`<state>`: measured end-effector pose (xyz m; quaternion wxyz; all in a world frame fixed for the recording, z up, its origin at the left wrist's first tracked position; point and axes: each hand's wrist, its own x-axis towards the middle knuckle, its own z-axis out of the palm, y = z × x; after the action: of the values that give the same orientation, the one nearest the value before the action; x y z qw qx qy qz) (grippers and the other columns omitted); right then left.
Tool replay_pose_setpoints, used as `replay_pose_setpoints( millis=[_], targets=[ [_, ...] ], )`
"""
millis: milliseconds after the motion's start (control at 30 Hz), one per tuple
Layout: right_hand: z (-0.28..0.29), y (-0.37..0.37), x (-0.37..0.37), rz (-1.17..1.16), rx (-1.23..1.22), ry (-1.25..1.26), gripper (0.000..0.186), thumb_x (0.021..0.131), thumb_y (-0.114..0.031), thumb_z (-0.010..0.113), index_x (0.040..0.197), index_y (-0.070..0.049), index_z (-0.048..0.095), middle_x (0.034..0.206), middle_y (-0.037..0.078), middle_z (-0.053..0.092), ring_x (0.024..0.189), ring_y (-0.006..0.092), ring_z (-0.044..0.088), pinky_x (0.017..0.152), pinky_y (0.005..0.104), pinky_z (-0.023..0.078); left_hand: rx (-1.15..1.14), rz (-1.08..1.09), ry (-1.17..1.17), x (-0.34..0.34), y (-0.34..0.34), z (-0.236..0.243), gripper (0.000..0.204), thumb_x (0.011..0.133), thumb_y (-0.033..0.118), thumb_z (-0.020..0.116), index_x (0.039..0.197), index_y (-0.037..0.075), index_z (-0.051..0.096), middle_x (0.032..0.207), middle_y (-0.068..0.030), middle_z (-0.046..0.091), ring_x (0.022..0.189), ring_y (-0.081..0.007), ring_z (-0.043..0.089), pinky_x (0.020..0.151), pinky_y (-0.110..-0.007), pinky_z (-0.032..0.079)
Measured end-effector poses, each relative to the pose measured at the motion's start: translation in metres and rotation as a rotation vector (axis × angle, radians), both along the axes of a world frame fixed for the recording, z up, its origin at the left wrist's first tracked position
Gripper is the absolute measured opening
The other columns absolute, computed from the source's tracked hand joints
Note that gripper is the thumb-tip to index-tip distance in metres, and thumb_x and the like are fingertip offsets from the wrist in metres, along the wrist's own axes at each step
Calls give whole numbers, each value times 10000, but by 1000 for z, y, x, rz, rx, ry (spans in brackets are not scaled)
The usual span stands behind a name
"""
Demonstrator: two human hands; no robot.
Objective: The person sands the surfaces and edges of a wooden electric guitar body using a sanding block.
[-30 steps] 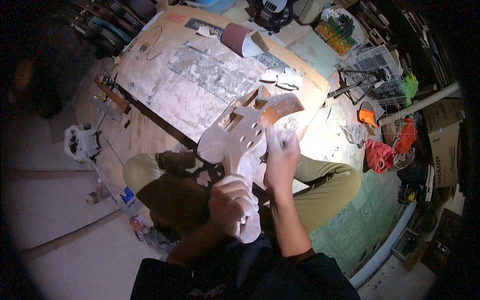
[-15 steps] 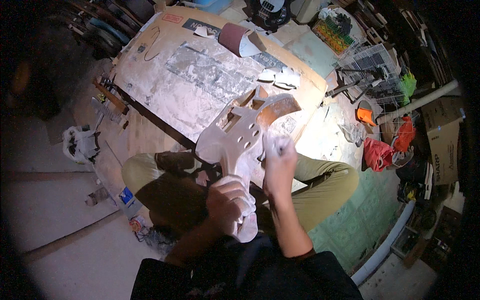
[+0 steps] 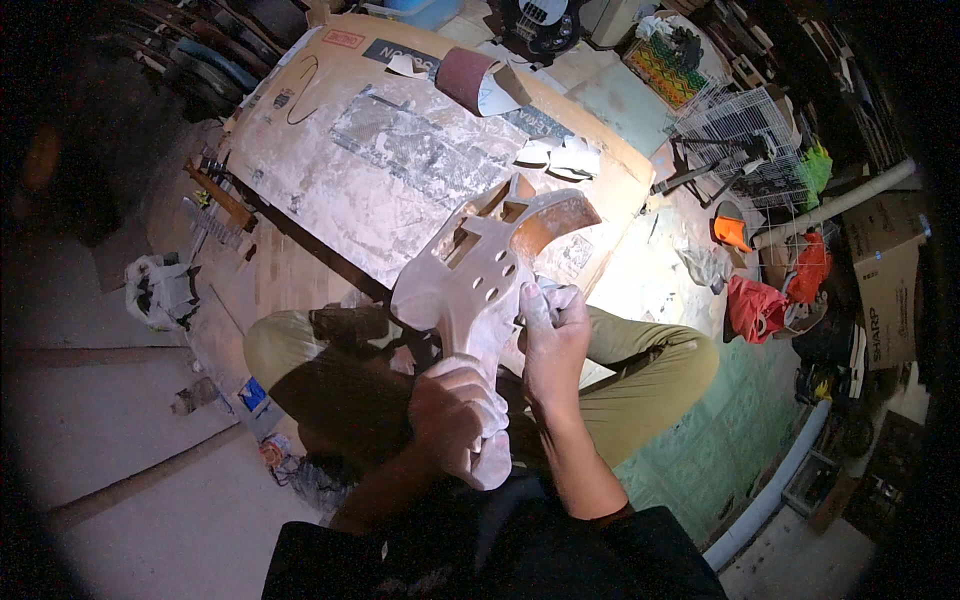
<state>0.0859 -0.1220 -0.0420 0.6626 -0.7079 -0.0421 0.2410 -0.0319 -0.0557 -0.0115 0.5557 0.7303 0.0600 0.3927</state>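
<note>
A pale, dusty, unfinished guitar body (image 3: 452, 290) with cut-out cavities, holes and a brown curved edge rests upright-angled over my crossed legs, its far end above the cardboard. My left hand (image 3: 450, 400) is wrapped round its near, narrow part. My right hand (image 3: 554, 345) is closed at the body's right edge, thumb against the edge, around something pale that I cannot make out. Beyond it lie white paper scraps (image 3: 560, 158) and a curled maroon sandpaper sheet (image 3: 462, 78).
A large dusty cardboard sheet (image 3: 300, 160) spans the middle. Wooden parts (image 3: 215, 190) and a white plastic bag (image 3: 158, 288) lie left. On the right are a wire rack (image 3: 745, 140), orange object (image 3: 732, 230), red fabric (image 3: 755, 305), cardboard boxes (image 3: 885, 300) and a long pipe (image 3: 835, 205).
My right hand has moved a little left and down along the body's edge, its thumb now showing clearly against it. The body and my left hand have shifted slightly.
</note>
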Motion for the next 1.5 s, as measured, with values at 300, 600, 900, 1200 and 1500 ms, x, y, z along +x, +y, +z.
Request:
replay_pose_setpoints(
  millis=[300, 600, 900, 1200, 1500],
  targets=[
    [-7, 8, 12, 15, 37, -250, 264, 960, -144, 663, 801, -108, 455, 735, -35, 512, 636, 36, 434, 564, 200, 365, 90, 57, -54, 4, -4, -6, 133, 723, 107, 642, 646, 48, 550, 642, -94, 612, 544, -246, 607, 542, -380, 498],
    [2, 22, 34, -16, -52, 4, 347, 900, -148, 724, 748, -72, 421, 734, 4, 436, 694, 113, 394, 642, 281, 380, 153, -13, -90, 6, -2, -10, 148, 690, 142, 660, 639, 50, 554, 606, -72, 602, 531, -224, 616, 539, -366, 498],
    [-8, 5, 4, -31, 29, -33, 308, 910, -104, 710, 770, -85, 436, 756, -12, 449, 715, 99, 412, 662, 259, 375, 32, -110, 7, -10, 6, -8, 277, 894, 154, 509, 731, -41, 620, 731, -161, 679, 649, -241, 671, 622, -372, 531],
    [3, 8, 5, -11, -12, -194, 315, 912, -117, 709, 768, -71, 433, 750, -15, 431, 704, 92, 404, 656, 271, 384, 256, -254, -143, 0, 19, -17, 353, 815, 298, 722, 759, -47, 669, 714, -137, 711, 599, -168, 672, 531, -326, 496],
    [15, 21, 28, -11, 38, 35, 353, 920, -134, 702, 754, -84, 395, 755, -19, 418, 716, 90, 400, 667, 262, 387, 78, -23, -88, 2, 0, -11, 129, 743, 130, 600, 660, 52, 541, 636, -96, 601, 574, -225, 599, 577, -376, 492]
  ],
)
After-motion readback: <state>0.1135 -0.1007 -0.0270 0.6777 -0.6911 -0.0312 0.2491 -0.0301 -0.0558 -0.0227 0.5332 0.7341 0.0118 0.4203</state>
